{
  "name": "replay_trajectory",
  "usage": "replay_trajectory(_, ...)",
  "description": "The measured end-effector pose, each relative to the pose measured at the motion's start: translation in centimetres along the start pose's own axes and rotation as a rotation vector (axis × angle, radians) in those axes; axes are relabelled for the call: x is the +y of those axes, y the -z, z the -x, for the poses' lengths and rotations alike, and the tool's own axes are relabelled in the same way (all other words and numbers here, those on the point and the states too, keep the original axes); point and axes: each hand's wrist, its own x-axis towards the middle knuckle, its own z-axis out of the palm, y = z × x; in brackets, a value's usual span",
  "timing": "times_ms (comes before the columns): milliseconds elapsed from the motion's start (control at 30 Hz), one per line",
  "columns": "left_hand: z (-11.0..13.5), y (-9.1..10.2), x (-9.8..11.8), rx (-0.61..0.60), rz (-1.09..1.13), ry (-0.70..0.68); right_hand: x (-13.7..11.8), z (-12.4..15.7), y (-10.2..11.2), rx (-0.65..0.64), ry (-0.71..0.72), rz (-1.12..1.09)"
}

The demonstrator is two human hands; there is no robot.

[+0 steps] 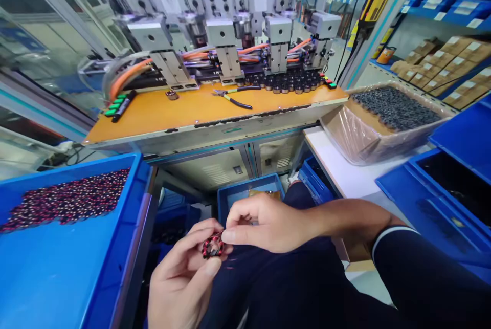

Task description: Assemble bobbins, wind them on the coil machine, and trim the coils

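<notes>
A small round coil wound with red and dark wire (213,247) is pinched between both my hands over my lap. My left hand (180,280) cups it from below, fingers curled around it. My right hand (264,224) pinches its top edge with thumb and forefinger. To my left a blue tray (76,262) holds several similar red and dark coils (69,198).
An orange workbench (199,106) carries a machine with several press heads (222,47), pliers (232,96) and a row of dark parts (291,82). At right, a plastic-lined box of dark parts (395,109) and blue bins (448,185). A blue crate (249,191) sits under the bench.
</notes>
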Motion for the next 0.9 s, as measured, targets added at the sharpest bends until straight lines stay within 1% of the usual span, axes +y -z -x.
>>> replay_trajectory(100, -0.1, -0.3, 0.5, -0.039, 0.039, 0.045, 0.1, 0.1, 1.2, -0.065, -0.064, 0.042)
replay_trajectory(167, -0.1, -0.4, 0.8, -0.044, 0.01, 0.064, -0.1, 0.1, 1.7, -0.085, -0.082, 0.063)
replay_trajectory(300, 0.0, -0.2, 0.9, -0.032, -0.067, 0.109, -0.4, 0.2, 1.7, -0.11, 0.003, 0.088)
replay_trajectory(400, 0.1, 0.2, 0.9, -0.103, -0.075, 0.135, -0.6, 0.3, 2.2, -0.096, 0.019, 0.16)
replay_trajectory(467, 0.1, 0.4, 0.9, -0.163, -0.071, 0.151, -1.0, 0.3, 3.0, -0.126, 0.011, 0.225)
replay_trajectory(533, 0.1, 0.5, 1.0, -0.214, -0.066, 0.185, -1.5, 0.0, 3.8, -0.183, 0.079, 0.28)
replay_trajectory(633, 0.0, 0.6, 1.1, -0.296, -0.048, 0.256, -2.1, -1.0, 4.4, -0.31, 0.289, 0.34)
replay_trajectory(700, 0.0, 0.7, 1.1, -0.345, -0.027, 0.296, -2.1, -1.9, 4.3, -0.416, 0.393, 0.368)
replay_trajectory(767, 0.1, 0.7, 1.0, -0.373, -0.018, 0.329, -1.8, -2.5, 4.0, -0.489, 0.437, 0.369)
replay_trajectory(800, 0.2, 0.7, 1.0, -0.376, -0.022, 0.338, -1.6, -2.7, 3.8, -0.5, 0.446, 0.361)
replay_trajectory(900, 0.4, 0.7, 1.0, -0.354, -0.054, 0.325, -1.1, -2.9, 3.0, -0.472, 0.448, 0.344)
